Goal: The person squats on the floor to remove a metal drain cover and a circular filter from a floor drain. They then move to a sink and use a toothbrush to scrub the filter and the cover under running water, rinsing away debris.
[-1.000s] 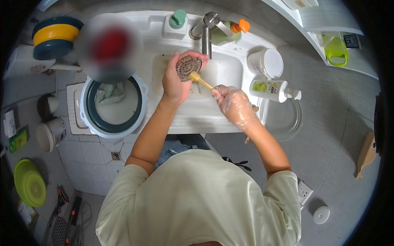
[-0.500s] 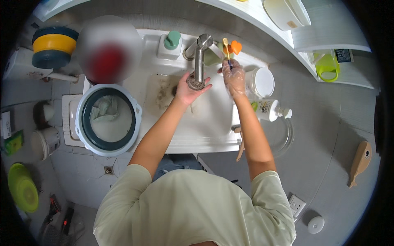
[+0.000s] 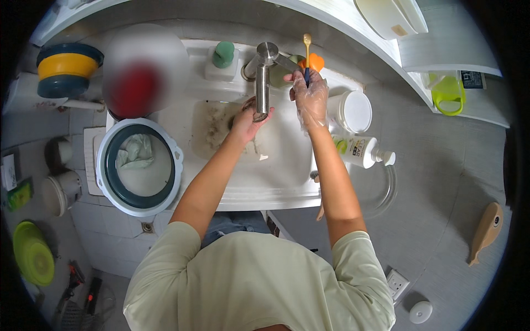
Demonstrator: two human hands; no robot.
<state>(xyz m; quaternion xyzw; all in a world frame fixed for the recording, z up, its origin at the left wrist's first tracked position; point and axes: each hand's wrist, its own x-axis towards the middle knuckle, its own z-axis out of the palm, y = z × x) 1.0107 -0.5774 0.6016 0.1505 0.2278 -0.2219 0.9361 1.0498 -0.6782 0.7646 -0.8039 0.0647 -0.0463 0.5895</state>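
Note:
My left hand (image 3: pixel 245 126), bare, is under the steel faucet (image 3: pixel 262 91), its fingers partly hidden behind the spout's end; those that show are apart. My right hand (image 3: pixel 311 105) wears a clear plastic glove. It is closed around a slim yellow and dark blue stick like a toothbrush (image 3: pixel 307 48), held upright with its wider yellow end at the top. Close by its fingertips is the faucet's lever (image 3: pixel 286 62); I cannot tell whether they touch. Below, the white sink (image 3: pixel 276 179) has murky water with dark dirt in its basin.
A grey folding basin (image 3: pixel 178 160) with pale green cloth (image 3: pixel 136 151) and water stands on the left. On the right are a white lidded tub (image 3: pixel 356 112), a lying pump bottle (image 3: pixel 361 152) and a glass lid (image 3: pixel 386 190). Behind sits a green-topped soap dispenser (image 3: pixel 223 55); a shelf (image 3: pixel 364 33) overhangs.
My left hand has turned from palm up and spread to tilted at the spout. My right hand has shifted slightly left toward the lever, still holding the stick. More murky water shows in the sink.

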